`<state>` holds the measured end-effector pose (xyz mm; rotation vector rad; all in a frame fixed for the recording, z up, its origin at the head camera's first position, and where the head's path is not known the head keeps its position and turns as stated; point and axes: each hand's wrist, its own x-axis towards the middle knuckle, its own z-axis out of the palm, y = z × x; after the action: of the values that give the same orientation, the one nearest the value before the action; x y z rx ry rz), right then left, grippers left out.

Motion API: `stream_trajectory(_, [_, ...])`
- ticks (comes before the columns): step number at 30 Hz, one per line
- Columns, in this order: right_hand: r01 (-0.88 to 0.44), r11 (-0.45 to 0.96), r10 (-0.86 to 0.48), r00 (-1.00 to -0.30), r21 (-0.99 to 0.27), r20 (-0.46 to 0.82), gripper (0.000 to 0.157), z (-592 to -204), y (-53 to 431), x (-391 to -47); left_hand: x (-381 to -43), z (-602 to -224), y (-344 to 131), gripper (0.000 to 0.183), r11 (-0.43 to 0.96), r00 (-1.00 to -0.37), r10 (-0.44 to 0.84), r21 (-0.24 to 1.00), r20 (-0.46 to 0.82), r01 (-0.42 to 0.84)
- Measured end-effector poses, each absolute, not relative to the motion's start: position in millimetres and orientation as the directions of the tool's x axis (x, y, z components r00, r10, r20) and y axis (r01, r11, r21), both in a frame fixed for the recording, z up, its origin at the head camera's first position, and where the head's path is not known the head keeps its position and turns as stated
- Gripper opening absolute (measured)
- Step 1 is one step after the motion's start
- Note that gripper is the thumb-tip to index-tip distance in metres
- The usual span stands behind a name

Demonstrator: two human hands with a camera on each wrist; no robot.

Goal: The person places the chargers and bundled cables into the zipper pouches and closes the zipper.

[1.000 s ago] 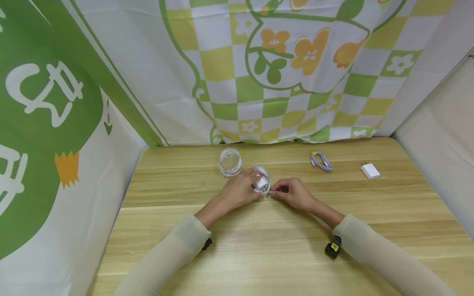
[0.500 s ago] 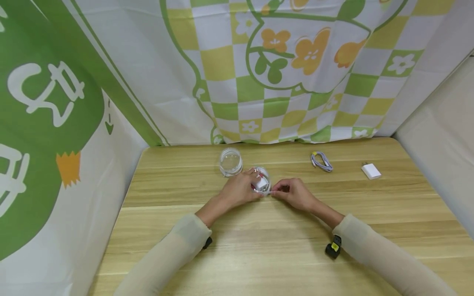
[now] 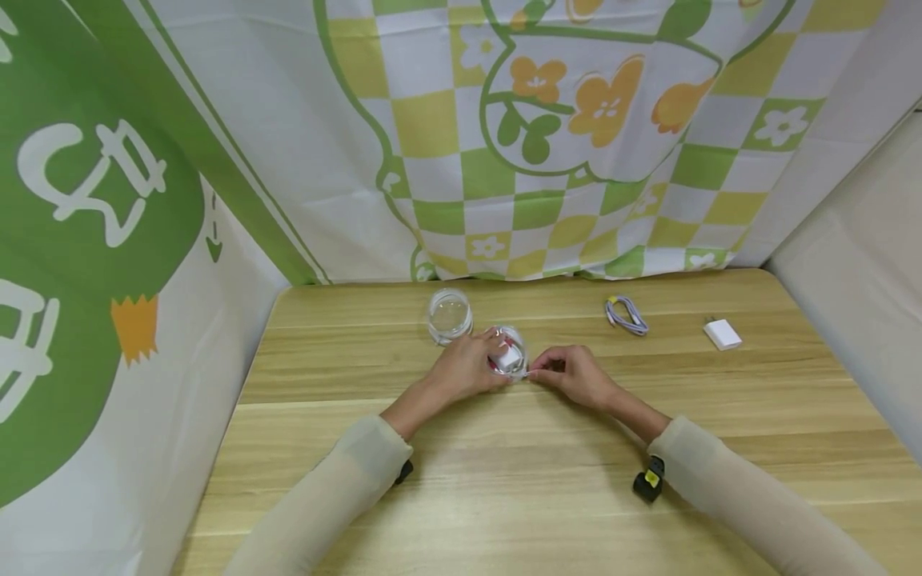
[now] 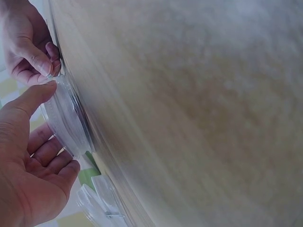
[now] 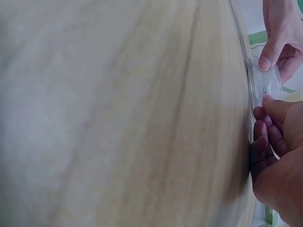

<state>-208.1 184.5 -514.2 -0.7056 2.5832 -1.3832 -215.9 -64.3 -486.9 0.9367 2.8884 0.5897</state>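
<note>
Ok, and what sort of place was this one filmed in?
Probably a small curtained-off booth, perhaps set up for recording. Patterned cloth hangs behind the wooden table, a green and white sheet hangs on the left, and a small black device shows at the right sleeve.

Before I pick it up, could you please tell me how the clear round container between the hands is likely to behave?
The clear container looks like smooth plastic, so it may be slippery. Its low, round shape probably resists tipping when flat, though it could roll on edge. The white block showing through it, apparently inside, might shift.
</note>
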Motion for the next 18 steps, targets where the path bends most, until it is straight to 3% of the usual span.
stream_trajectory(18, [-0.339,0.505,-0.410,-0.903,-0.794,0.125,0.005,-516,186,-222,-217,-486,-62,0.060,0.728,-0.814,0.572,0.397,0.098,0.559])
